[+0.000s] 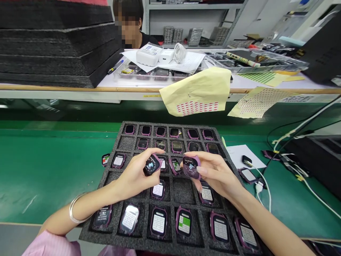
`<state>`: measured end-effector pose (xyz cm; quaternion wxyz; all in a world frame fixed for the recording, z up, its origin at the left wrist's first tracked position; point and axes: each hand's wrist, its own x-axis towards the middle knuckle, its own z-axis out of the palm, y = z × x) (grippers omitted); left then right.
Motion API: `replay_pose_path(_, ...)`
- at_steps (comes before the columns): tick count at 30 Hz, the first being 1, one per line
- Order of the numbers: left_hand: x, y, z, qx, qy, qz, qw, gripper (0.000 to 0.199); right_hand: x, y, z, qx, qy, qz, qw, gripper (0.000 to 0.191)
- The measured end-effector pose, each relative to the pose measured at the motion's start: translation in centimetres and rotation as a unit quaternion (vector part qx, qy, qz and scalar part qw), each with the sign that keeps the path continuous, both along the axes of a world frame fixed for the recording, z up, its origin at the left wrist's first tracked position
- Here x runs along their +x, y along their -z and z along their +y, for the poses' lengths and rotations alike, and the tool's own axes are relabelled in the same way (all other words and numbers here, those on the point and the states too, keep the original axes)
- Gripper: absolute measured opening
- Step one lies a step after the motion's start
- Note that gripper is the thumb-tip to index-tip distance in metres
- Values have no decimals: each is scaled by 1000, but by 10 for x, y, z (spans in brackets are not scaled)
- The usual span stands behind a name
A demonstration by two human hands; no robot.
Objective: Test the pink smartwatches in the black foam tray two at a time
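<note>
My left hand (138, 172) grips a smartwatch body (151, 165) without a strap, purple-framed and lit with a dark dial screen, tilted on its side. In my right hand (213, 170) is a second purple watch body (190, 167), its lit screen facing me, held between thumb and fingers. Both hands are above a black foam tray (183, 192) with square pockets. Many pockets hold similar purple watches; the far rows have dark screens, while nearer ones such as this watch (158, 221) show white grids. Another watch (183, 221) has green cells on its screen.
A watch (105, 159) lies just left of the tray. Right of it are white paper (241, 154), a cabled black puck (247, 160) and cables. Behind, a shelf carries stacked black foam (53, 46), a charger box (149, 54) and hanging yellow sticker sheets (198, 89). A person sits beyond.
</note>
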<state>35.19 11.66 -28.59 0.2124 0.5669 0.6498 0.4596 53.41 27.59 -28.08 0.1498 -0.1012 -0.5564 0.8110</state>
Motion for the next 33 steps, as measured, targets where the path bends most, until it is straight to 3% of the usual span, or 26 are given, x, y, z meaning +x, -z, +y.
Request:
replay_pose_path(22,-3,-4,-4,35,-35,-36,998,41,5,-3,0,13,-2,6,1000,32)
replay_pose_path(26,-4,-4,-1,-22,-3,-165,986,48,4,-3,2,3,-7,-25,1000,40)
replay_pose_path(30,-4,-2,5,-50,83,-357,929,60,1,-3,5,-35,-46,-56,997,48)
replay_pose_path(33,-4,5,8,-38,98,-433,895,57,-1,-2,6,-41,-45,-60,996,44)
